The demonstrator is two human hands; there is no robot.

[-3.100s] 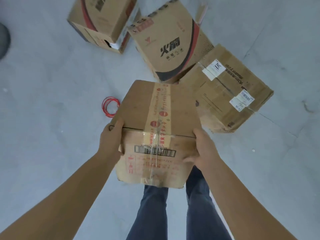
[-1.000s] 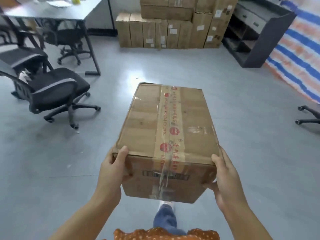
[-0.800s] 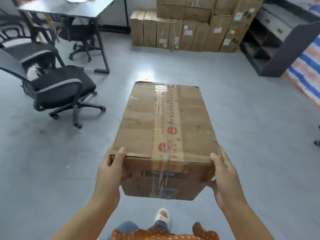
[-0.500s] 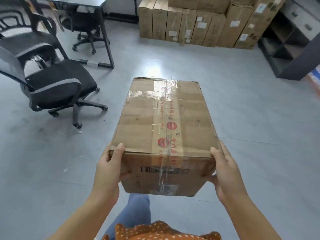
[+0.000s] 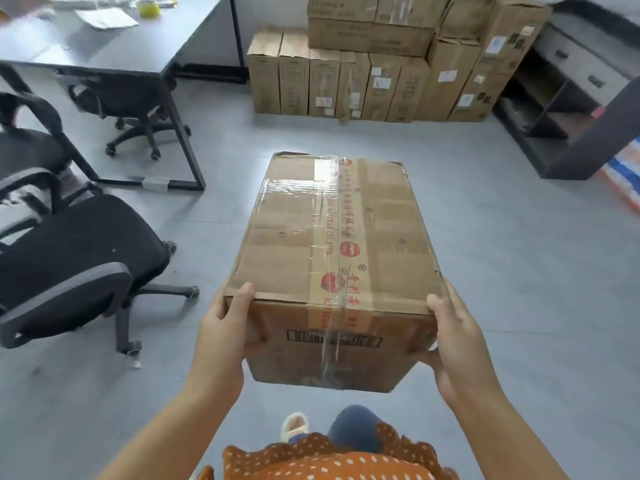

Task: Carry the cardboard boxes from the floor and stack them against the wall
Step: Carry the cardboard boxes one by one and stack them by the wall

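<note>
Grey floor [image 5: 519,271], black office chair [image 5: 79,258] at left, grey desk [image 5: 138,46] behind, dark shelf unit [image 5: 568,109] at right

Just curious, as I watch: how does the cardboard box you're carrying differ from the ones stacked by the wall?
The carried box is up in both hands, lying flat; the stacked boxes rest on the floor, the lower row upright. The carried box has red-printed tape; the stacked boxes show white labels. Both are brown cardboard.

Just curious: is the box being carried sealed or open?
Sealed: printed tape runs unbroken along the box top seam, flaps flat.
</note>
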